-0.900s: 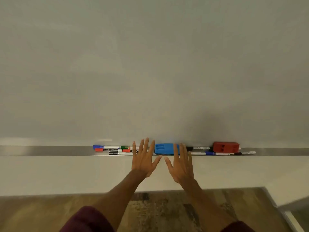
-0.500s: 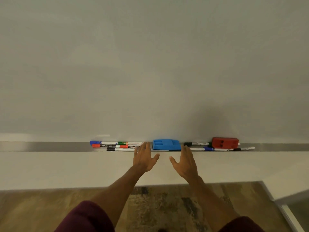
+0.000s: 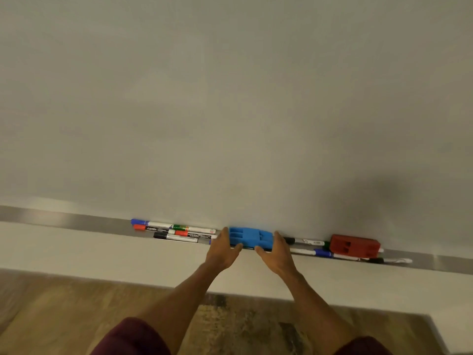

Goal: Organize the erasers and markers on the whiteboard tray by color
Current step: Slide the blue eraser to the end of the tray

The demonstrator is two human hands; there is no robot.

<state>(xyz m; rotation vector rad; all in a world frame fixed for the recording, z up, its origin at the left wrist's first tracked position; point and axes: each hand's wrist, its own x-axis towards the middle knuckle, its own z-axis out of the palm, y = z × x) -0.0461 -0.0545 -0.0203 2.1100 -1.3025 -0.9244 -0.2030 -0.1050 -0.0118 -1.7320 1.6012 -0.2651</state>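
Observation:
A blue eraser sits mid-way along the metal whiteboard tray. My left hand clasps its left end and my right hand its right end, thumbs along the front edge. Left of it lies a cluster of markers: blue-capped, green, two red and black. To the right a red eraser rests over more markers, among them a black one and a blue one. Marker parts under the erasers and my hands are hidden.
The whiteboard fills the upper view, blank. A pale wall band runs under the tray, with patterned wooden floor below. Bare tray stretches away at the far left and at the far right.
Both hands, earlier spread flat and apart below the tray, have moved up and inward onto the ends of the blue eraser. The view has tilted and come closer.

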